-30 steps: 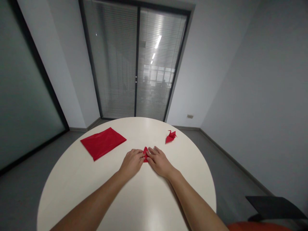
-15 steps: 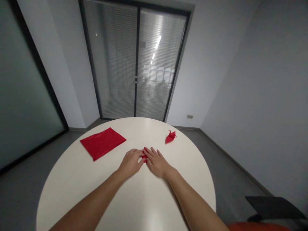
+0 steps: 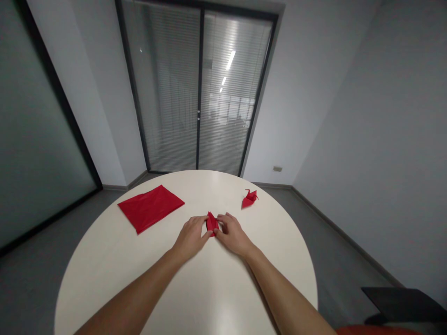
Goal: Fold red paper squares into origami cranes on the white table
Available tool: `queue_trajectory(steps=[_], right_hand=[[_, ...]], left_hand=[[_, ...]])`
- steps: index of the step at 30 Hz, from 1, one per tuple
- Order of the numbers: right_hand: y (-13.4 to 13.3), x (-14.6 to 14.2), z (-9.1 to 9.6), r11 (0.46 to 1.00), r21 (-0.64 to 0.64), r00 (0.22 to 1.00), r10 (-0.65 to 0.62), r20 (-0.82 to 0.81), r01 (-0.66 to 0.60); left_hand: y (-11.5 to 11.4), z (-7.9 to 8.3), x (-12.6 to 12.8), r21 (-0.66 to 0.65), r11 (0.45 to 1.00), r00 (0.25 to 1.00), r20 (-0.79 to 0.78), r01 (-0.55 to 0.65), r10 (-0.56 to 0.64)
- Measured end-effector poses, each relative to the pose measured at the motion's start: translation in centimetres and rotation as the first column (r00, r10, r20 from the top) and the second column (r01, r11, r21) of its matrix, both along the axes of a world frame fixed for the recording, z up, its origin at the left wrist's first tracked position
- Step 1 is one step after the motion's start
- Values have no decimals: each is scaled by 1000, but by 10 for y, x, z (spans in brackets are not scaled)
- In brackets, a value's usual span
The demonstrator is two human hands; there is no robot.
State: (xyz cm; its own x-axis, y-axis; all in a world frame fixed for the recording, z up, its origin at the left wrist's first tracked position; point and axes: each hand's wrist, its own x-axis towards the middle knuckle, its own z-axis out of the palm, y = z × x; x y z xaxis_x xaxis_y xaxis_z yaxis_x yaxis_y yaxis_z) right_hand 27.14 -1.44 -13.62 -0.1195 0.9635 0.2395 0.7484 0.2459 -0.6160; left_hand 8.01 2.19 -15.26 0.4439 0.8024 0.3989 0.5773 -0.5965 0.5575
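Note:
A small folded red paper piece point(image 3: 211, 222) sits in the middle of the round white table point(image 3: 104, 260). My left hand point(image 3: 191, 236) pinches its left side with closed fingers. My right hand point(image 3: 232, 234) grips its right side, fingers curled onto it. Part of the paper is hidden between my fingertips. A finished red paper crane point(image 3: 249, 198) stands beyond my right hand, apart from it. A flat stack of red paper sheets point(image 3: 151, 207) lies to the far left of my left hand.
The table's curved edge runs close on the right and far sides. Behind it are glass doors with blinds point(image 3: 199, 93) and grey walls. A dark chair part point(image 3: 401, 302) shows at the lower right, over the grey floor.
My fingers went from lying flat over the red paper piece to curling and pinching it, and more of the paper now shows standing up between my hands.

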Motion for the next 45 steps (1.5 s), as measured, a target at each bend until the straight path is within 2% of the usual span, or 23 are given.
queue_trajectory(steps=[2, 5, 9, 14, 18, 20, 23, 26, 29, 32, 35, 38, 43, 45], right_hand=[[3, -1, -2, 1000, 12, 987, 25, -162, -23], [6, -3, -5, 998, -18, 921, 51, -386, -63], [8, -4, -7, 994, -43, 843, 62, -535, -100], [9, -3, -8, 992, -69, 823, 45, -566, -101], [17, -2, -10, 988, -118, 823, 15, -567, -99], [24, -1, -9, 978, -194, 858, -36, -513, -75], [37, 0, 0, 944, -329, 944, -93, -318, -18], [46, 1, 8, 937, -348, 965, -111, -237, 23], [47, 0, 6, 943, -329, 968, -125, -218, 48], [40, -1, -4, 971, -240, 948, -95, -302, 21], [34, 1, -14, 983, -166, 860, -14, -510, -82], [30, 4, -14, 972, -178, 768, 2, -640, -151], [24, 6, -9, 957, -235, 724, -39, -689, -172], [23, 5, -7, 963, -212, 722, -26, -691, -168]], left_hand=[[1, -2, 0, -20, 1000, 1000, 24, -7, 7], [3, -6, -1, -57, 998, 998, 56, -31, 34], [3, -7, -2, -85, 995, 996, 69, -54, 60], [2, -3, -3, -38, 998, 997, 40, -58, 59], [1, 0, -4, 18, 994, 994, -10, -109, 109], [0, 2, -4, 33, 992, 991, -38, -124, 125], [-1, 7, -4, 45, 989, 987, -67, -141, 144], [-2, 11, -4, 36, 989, 986, -78, -146, 149], [-2, 12, -3, 35, 988, 985, -79, -152, 154], [0, 8, -3, 48, 988, 986, -66, -147, 150], [1, 5, -3, 56, 989, 989, -42, -140, 143], [2, 4, -2, 36, 991, 992, -2, -125, 125], [3, 6, 0, -35, 998, 995, 89, -47, 50], [4, 4, 0, -75, 997, 990, 137, -30, 40]])
